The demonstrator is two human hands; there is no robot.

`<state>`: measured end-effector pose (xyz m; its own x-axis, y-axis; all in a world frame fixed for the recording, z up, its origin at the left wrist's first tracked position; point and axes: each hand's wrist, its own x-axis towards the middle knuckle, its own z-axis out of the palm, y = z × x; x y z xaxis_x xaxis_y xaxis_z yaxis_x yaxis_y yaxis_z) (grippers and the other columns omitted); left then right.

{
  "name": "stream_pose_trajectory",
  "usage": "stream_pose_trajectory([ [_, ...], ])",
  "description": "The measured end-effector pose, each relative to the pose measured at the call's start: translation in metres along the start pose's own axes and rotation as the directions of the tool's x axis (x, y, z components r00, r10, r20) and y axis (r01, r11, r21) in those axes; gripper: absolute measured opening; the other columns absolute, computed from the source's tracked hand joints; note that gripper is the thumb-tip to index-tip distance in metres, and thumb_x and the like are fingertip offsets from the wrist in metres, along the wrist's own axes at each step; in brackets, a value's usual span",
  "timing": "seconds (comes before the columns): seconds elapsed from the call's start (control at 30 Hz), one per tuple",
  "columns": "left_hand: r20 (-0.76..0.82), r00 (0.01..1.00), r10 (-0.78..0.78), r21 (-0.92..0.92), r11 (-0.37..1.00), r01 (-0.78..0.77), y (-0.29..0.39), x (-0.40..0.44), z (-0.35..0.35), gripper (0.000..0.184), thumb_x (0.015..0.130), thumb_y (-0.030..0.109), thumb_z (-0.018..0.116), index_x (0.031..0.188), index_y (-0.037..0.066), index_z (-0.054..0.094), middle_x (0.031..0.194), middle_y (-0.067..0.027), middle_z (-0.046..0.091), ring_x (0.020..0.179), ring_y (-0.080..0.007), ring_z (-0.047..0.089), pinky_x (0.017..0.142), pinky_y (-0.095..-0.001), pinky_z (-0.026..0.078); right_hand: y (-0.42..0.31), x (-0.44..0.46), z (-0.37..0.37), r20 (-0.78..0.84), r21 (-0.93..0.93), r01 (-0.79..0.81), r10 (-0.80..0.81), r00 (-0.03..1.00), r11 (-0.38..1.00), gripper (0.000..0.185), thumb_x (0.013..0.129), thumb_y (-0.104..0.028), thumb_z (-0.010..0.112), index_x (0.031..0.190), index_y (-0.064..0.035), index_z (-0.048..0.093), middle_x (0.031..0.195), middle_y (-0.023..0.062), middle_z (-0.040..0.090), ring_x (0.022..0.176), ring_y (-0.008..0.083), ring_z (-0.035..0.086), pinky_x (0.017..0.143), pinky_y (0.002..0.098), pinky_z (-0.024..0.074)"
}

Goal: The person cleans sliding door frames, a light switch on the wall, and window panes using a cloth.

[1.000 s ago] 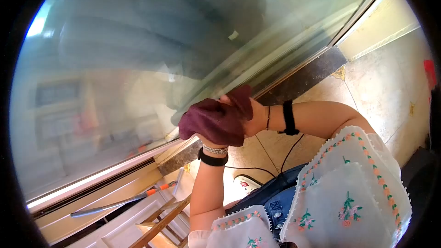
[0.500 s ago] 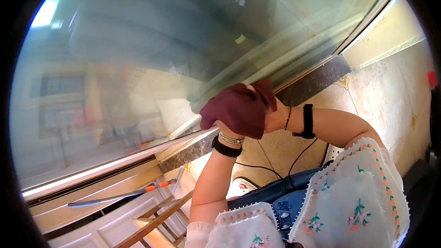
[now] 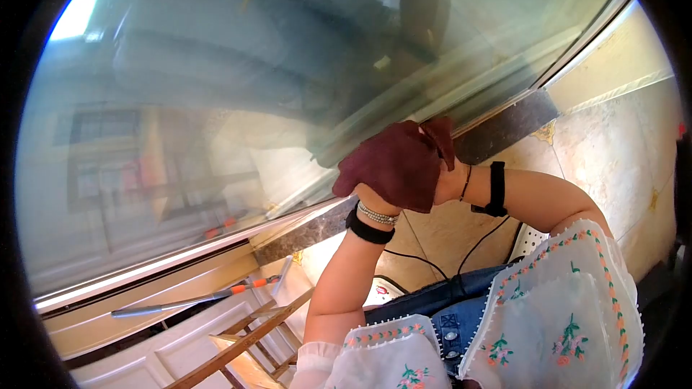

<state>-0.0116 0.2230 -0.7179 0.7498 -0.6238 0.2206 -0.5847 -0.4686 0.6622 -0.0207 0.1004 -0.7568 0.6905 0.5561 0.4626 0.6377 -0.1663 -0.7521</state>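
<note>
A dark maroon cloth (image 3: 396, 166) is bunched up in both hands, close to the lower edge of a large glass pane (image 3: 238, 65). My left hand (image 3: 375, 196) lies mostly under the cloth, its fingers hidden, with only the part by the wrist showing. On the other side, my right hand (image 3: 452, 179) grips the same cloth, and folds cover most of its fingers. The two hands are nearly together. Whether the cloth touches the glass or the frame edge is hard to make out.
The pale window frame (image 3: 194, 253) runs along the pane's bottom edge above a dark stone strip (image 3: 508, 126). A pole with orange parts (image 3: 194, 300) and a wooden ladder-like frame (image 3: 241, 342) are at lower left. A black cable (image 3: 472, 248) hangs by my waist above floor tiles.
Both hands, with the maroon cloth, have moved a little to the right along the pane's lower edge. Reflections in the glass have shifted; the grip looks the same.
</note>
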Motion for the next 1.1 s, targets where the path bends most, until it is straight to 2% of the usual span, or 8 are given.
stream_pose_trajectory([
  [0.27, -0.015, 0.998, 0.067, 0.070, 0.995, -0.066, 0.001, -0.014, -0.030, 0.036, 0.075, 0.024, 0.055, 0.110, 0.015, 0.058, 0.109, -0.0087, 0.058, 0.101, -0.0244, 0.054, 0.084, -0.0327, 0.044, -0.004, 0.019, 0.037, -0.038, 0.019, 0.026, -0.026, 0.999, 0.999, 0.055, 0.087, -0.035, 0.052, 0.135, -0.0120, 0.035, 0.138, 0.0106, 0.035, 0.127, 0.0275, 0.033, 0.108, 0.0438, 0.0241],
  [0.37, -0.029, 0.992, 0.124, 0.097, 0.988, -0.121, 0.008, -0.006, -0.031, 0.036, 0.076, 0.024, 0.055, 0.111, 0.015, 0.058, 0.109, -0.0085, 0.058, 0.102, -0.0245, 0.054, 0.084, -0.0329, 0.044, -0.008, 0.005, 0.028, 0.069, -0.107, 0.079, -0.072, 0.995, 0.991, 0.058, 0.087, -0.035, 0.051, 0.135, -0.0085, 0.033, 0.139, 0.0127, 0.034, 0.128, 0.0292, 0.032, 0.107, 0.0445, 0.0239],
  [0.43, -0.041, 0.986, 0.161, 0.138, 0.978, -0.154, 0.020, 0.002, -0.038, 0.036, 0.076, 0.024, 0.055, 0.111, 0.015, 0.058, 0.110, -0.0084, 0.058, 0.102, -0.0245, 0.054, 0.085, -0.0331, 0.044, 0.014, -0.022, 0.035, 0.002, -0.535, 0.158, -0.186, 0.983, 0.830, 0.059, 0.082, -0.038, 0.052, 0.135, -0.0174, 0.035, 0.139, 0.0082, 0.035, 0.130, 0.0296, 0.026, 0.110, 0.0463, 0.0153],
  [0.5, -0.003, 0.988, 0.152, 0.235, 0.961, -0.147, 0.032, 0.012, -0.035, 0.032, 0.081, 0.024, 0.052, 0.111, 0.016, 0.058, 0.111, -0.0076, 0.058, 0.104, -0.0244, 0.053, 0.086, -0.0348, 0.043, 0.010, -0.008, 0.016, 0.133, -0.274, 0.014, 0.023, 0.991, 0.962, 0.060, 0.081, -0.038, 0.052, 0.134, -0.0130, 0.037, 0.137, 0.0098, 0.037, 0.129, 0.0313, 0.027, 0.108, 0.0471, 0.0166],
  [0.73, -0.031, 0.997, 0.065, 0.174, 0.983, -0.059, -0.017, 0.010, 0.032, 0.036, 0.085, 0.024, 0.051, 0.119, 0.016, 0.054, 0.116, -0.0080, 0.057, 0.108, -0.0222, 0.054, 0.090, -0.0344, 0.043, 0.008, -0.010, -0.010, -0.061, -0.453, 0.035, -0.071, 0.996, 0.891, 0.046, 0.085, -0.025, 0.053, 0.127, -0.0089, 0.047, 0.127, 0.0120, 0.047, 0.118, 0.0308, 0.042, 0.101, 0.0436, 0.0301],
  [0.8, 0.124, 0.992, -0.015, -0.271, 0.961, 0.049, 0.008, 0.016, -0.003, 0.035, 0.085, 0.023, 0.052, 0.119, 0.015, 0.055, 0.115, -0.0083, 0.057, 0.106, -0.0216, 0.054, 0.089, -0.0340, 0.044, 0.008, -0.004, -0.008, -0.089, -0.460, 0.022, -0.070, 0.994, 0.887, 0.047, 0.085, -0.026, 0.053, 0.127, -0.0089, 0.046, 0.127, 0.0120, 0.046, 0.118, 0.0308, 0.041, 0.101, 0.0437, 0.0296],
  [0.93, -0.136, 0.991, 0.014, -0.071, 0.997, -0.024, -0.004, -0.001, -0.004, 0.031, 0.084, 0.024, 0.054, 0.113, 0.014, 0.058, 0.112, -0.0082, 0.059, 0.103, -0.0216, 0.056, 0.087, -0.0346, 0.045, 0.005, 0.010, 0.006, -0.103, -0.465, 0.032, -0.090, 0.991, 0.885, 0.047, 0.084, -0.027, 0.053, 0.128, -0.0088, 0.045, 0.128, 0.0120, 0.045, 0.119, 0.0308, 0.040, 0.102, 0.0440, 0.0288],
  [1.1, -0.040, 0.993, -0.107, -0.553, 0.831, 0.067, -0.018, -0.027, -0.029, 0.034, 0.081, 0.028, 0.057, 0.111, 0.014, 0.058, 0.110, -0.0097, 0.059, 0.101, -0.0241, 0.056, 0.085, -0.0345, 0.045, 0.000, 0.032, 0.037, -0.077, -0.440, 0.059, -0.104, 0.992, 0.896, 0.049, 0.084, -0.028, 0.052, 0.128, -0.0088, 0.045, 0.130, 0.0120, 0.044, 0.121, 0.0309, 0.038, 0.102, 0.0443, 0.0277],
])
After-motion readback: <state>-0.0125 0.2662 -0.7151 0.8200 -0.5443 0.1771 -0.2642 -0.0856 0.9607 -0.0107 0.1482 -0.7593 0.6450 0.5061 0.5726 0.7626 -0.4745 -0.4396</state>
